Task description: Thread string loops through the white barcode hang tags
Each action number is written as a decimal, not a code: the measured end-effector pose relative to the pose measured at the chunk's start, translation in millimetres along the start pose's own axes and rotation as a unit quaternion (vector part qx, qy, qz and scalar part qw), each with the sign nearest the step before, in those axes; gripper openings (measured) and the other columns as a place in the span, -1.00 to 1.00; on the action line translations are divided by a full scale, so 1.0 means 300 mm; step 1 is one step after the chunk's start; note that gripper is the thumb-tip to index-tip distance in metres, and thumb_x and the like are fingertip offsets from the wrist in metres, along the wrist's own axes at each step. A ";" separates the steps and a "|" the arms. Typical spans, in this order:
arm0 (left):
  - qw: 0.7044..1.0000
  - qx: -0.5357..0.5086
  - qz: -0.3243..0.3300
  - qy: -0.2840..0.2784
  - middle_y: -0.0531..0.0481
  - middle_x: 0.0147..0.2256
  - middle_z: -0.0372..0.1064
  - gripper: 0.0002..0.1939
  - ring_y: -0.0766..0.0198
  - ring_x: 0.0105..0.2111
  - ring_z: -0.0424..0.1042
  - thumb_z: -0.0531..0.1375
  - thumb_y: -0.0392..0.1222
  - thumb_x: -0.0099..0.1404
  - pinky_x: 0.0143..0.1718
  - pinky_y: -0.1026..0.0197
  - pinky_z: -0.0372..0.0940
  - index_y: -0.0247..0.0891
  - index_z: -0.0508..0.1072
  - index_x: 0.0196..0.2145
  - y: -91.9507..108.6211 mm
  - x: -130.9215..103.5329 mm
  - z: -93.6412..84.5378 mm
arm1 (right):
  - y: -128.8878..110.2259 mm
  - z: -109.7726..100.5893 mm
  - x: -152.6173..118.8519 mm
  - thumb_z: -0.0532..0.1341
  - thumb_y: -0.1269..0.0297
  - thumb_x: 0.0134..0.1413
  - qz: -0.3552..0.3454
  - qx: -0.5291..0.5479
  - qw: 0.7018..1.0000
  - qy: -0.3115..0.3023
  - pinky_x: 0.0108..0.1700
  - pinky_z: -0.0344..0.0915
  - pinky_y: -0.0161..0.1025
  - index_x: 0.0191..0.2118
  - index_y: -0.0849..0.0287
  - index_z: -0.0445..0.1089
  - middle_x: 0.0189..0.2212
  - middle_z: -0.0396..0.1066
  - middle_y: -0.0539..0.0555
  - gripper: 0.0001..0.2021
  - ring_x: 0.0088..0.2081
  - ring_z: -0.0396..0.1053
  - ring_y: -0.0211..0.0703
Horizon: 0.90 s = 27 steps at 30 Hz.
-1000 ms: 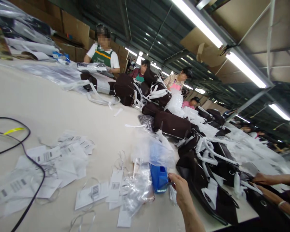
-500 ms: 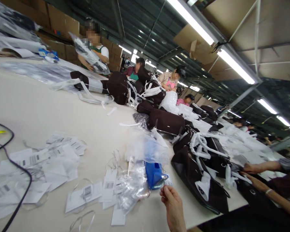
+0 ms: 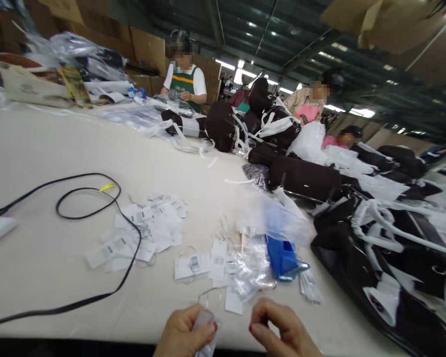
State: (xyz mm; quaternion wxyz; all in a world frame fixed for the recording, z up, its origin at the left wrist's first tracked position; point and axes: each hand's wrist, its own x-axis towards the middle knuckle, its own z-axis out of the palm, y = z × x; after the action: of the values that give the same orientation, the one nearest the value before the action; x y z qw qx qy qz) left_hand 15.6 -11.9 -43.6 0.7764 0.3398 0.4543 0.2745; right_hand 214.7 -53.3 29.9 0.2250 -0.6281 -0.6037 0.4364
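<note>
At the table's near edge my left hand [image 3: 188, 331] pinches a small tag [image 3: 207, 333] with a pale, shiny surface, possibly in a clear sleeve; a thin string loop stands up from it. To its right my right hand [image 3: 280, 327] is curled, thumb and forefinger together; anything between them is too small to make out. Just beyond lie white barcode tags [image 3: 218, 260] with strings and a heap of clear plastic packets [image 3: 250, 272]. A blue holder [image 3: 282, 258] rests beside the packets, with a thin bundle of clear sleeves [image 3: 310, 286] at its right.
Dark brown bags [image 3: 305, 176] with white-wrapped straps are piled along the right and far side. A black cable [image 3: 136, 253] crosses a pile of tags [image 3: 159, 223] at left. A co-worker in a green apron [image 3: 188, 82] stands across the table; others are farther right.
The view has swung left. My right hand has drawn back from beside the blue holder to the near edge, and my left hand has come into view holding a tag.
</note>
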 end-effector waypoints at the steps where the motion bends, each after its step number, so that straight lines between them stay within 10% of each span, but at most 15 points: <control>1: 1.000 0.001 0.000 -0.017 0.11 -0.69 0.17 -0.49 0.41 -0.62 0.05 0.34 0.20 -0.27 -0.55 0.32 -0.05 -0.38 0.43 -0.61 0.008 -0.007 0.006 | -0.052 0.002 0.009 0.14 0.19 0.02 0.006 -0.025 0.998 -0.054 -0.26 0.15 -0.31 -0.44 0.15 0.32 -0.47 0.29 -0.03 -0.85 -0.35 0.24 -0.21; 6: 0.998 0.022 0.008 -0.056 0.14 -0.66 0.12 -0.53 0.40 -0.60 0.01 0.31 0.18 -0.17 -0.55 0.32 -0.10 -0.35 0.41 -0.58 0.025 -0.041 0.000 | -0.157 0.025 0.080 0.15 0.28 0.00 -0.018 -0.134 0.976 -0.169 -0.30 0.15 -0.35 -0.37 0.11 0.35 -0.42 0.33 -0.05 -0.93 -0.34 0.25 -0.25; 27: 0.995 0.089 -0.006 -0.034 0.14 -0.65 0.07 -0.55 0.38 -0.60 -0.02 0.27 0.17 -0.13 -0.58 0.32 -0.12 -0.34 0.43 -0.53 -0.037 -0.066 -0.026 | -0.134 0.085 0.190 0.24 0.35 -0.14 -0.041 -0.199 0.949 -0.242 -0.57 -0.04 -0.46 -0.44 0.20 0.45 -0.66 0.20 -0.12 -0.93 -0.58 0.14 -0.37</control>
State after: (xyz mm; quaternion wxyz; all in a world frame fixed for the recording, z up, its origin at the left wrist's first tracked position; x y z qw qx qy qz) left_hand 1.1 -31.1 -44.7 0.7597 0.4135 0.4525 0.2169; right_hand 165.0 1.7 33.6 -0.0398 -0.5100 -0.7400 0.4367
